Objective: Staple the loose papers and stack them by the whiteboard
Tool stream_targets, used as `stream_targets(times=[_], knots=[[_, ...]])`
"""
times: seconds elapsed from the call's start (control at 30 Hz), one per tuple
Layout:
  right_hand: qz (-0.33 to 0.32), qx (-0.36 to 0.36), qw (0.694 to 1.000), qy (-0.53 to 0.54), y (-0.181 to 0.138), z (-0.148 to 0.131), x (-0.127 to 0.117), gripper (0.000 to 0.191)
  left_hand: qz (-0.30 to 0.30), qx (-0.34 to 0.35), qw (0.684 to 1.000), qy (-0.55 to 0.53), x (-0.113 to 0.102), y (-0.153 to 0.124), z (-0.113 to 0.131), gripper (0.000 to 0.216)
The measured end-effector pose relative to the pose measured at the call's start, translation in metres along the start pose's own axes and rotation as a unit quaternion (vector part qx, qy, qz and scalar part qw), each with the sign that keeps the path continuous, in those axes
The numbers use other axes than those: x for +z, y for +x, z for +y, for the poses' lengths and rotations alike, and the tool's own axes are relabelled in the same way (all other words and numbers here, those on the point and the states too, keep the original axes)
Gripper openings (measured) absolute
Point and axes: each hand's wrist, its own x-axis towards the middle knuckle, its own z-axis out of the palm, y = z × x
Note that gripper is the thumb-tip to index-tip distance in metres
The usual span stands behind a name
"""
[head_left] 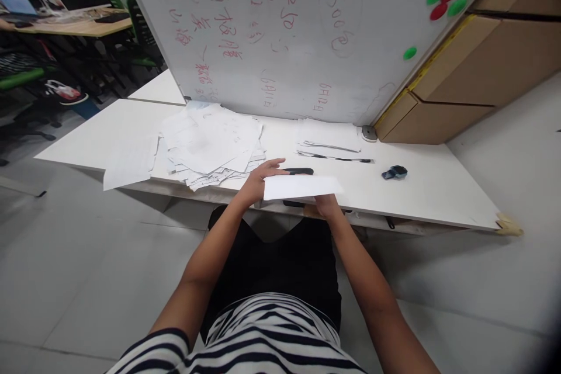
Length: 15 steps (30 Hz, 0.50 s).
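Note:
A white sheet of paper [302, 186], folded into a long strip, is held over the front edge of the white table [438, 187]. My left hand [258, 178] grips its left end, fingers curled over the top. My right hand [326, 204] holds the strip from below at its right part, mostly hidden under the paper. A black pen-like object [300, 171] lies on the table just behind the strip.
A messy pile of papers [210, 146] lies left of my hands, one loose sheet [129, 166] overhanging the edge. A neater stack [328, 137] with a black pen [346, 158] sits behind. A small dark object [394, 173] lies right. A whiteboard [284, 29] and cardboard boxes [460, 70] stand behind.

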Motion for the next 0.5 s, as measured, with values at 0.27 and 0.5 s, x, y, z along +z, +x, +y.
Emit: stream_targets(times=[0.27, 0.5], knots=[[0.047, 0.092, 0.994, -0.034, 0.001, -0.002, 0.004, 0.044, 0.109, -0.081, 0.988, 0.075, 0.004, 0.006, 0.0, 0.038], [0.05, 0.071, 0.992, -0.091, 0.003, 0.009, 0.005, 0.045, 0.12, -0.086, 0.988, 0.035, 0.01, 0.002, -0.009, 0.032]])
